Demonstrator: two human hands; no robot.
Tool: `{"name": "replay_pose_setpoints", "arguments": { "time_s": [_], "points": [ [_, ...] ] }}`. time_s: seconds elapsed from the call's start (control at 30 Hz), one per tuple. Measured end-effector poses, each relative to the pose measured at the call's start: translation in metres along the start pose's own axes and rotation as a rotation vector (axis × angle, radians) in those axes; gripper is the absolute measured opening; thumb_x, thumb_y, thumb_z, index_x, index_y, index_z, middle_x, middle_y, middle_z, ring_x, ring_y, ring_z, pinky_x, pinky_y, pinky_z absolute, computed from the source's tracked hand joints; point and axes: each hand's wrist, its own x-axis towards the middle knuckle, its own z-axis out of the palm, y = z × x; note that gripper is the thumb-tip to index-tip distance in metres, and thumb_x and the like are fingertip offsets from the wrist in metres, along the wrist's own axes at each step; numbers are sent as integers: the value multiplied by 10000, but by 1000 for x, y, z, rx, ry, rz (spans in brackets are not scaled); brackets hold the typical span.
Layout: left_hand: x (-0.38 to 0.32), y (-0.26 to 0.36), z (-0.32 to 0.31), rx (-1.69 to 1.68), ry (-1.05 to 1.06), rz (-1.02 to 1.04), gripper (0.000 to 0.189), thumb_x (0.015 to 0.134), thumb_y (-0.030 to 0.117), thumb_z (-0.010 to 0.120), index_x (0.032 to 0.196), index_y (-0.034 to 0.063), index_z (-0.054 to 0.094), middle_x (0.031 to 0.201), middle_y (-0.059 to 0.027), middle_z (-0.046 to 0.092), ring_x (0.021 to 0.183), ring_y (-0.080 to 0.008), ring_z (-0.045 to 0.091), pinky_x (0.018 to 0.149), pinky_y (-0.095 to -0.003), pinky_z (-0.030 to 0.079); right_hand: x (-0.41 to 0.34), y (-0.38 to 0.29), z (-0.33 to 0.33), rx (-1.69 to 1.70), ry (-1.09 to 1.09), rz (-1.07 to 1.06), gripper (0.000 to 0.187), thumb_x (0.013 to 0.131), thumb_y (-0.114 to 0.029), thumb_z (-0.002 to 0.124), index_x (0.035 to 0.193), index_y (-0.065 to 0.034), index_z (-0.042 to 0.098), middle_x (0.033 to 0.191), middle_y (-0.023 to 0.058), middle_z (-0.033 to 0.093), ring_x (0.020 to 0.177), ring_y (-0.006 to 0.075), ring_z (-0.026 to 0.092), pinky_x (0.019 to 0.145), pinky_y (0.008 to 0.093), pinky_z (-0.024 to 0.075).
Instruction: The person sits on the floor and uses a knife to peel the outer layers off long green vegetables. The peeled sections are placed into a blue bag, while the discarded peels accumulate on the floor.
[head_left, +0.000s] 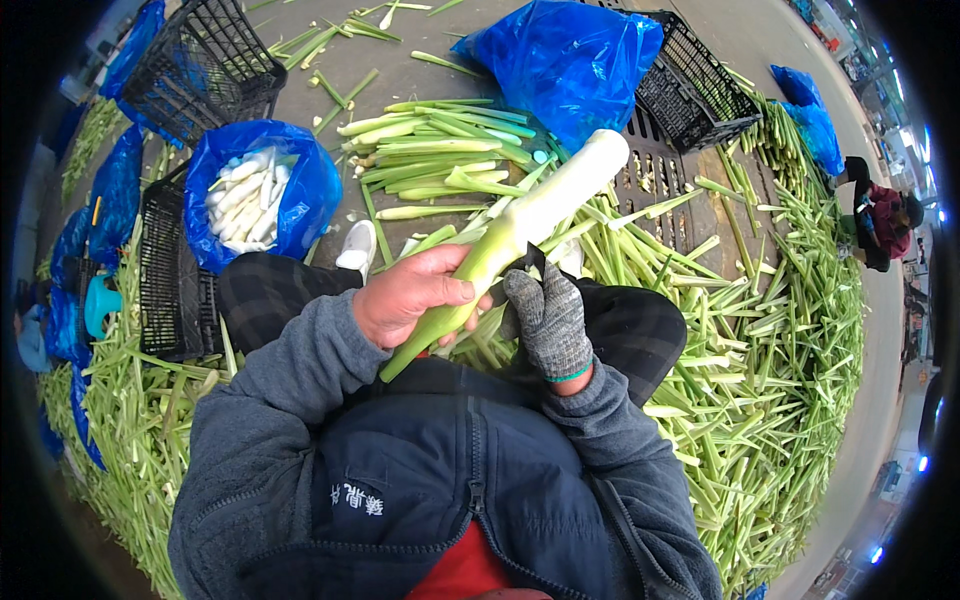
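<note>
My bare left hand (416, 296) grips the green lower end of a thick water bamboo shoot (551, 195), which slants up and away to the right. Its far part is peeled white; green sheath covers the near end. In a grey knit glove, my right hand (547, 319) is closed on a small dark-bladed tool (532, 259) against the shoot's side. The glove hides most of that tool. Beyond my hands lies a pile of unpeeled shoots (442, 150). To the left, a blue plastic bag (319, 195) holds several peeled white shoots (251, 199).
Stripped green sheaths (750, 375) lie heaped at my right and left. Black plastic crates (169, 277) stand at the left, and another crate (697, 82) is at the far right. A full blue bag (570, 67) sits ahead. A person (885, 214) sits at the far right.
</note>
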Motion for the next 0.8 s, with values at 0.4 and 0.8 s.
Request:
{"name": "replay_pose_setpoints", "arguments": {
  "time_s": [0.4,0.8],
  "points": [
    [2,-8,6,37,-24,40,596,887,156,608,1397,36,322,988,-111,568,771,-156,602,527,-250,494,1,-5,7,54,58,67,322,905,-178,571,1147,32,536,745,102,627,560,160,567,510,290,459],
    [10,-26,20,989,342,469,607,854,122,613,1378,-27,345,1086,-197,608,921,-297,628,777,-362,505,10,6,19,260,131,21,420,930,-228,546,1263,18,476,697,75,599,425,111,522,393,243,429]
  ]
}}
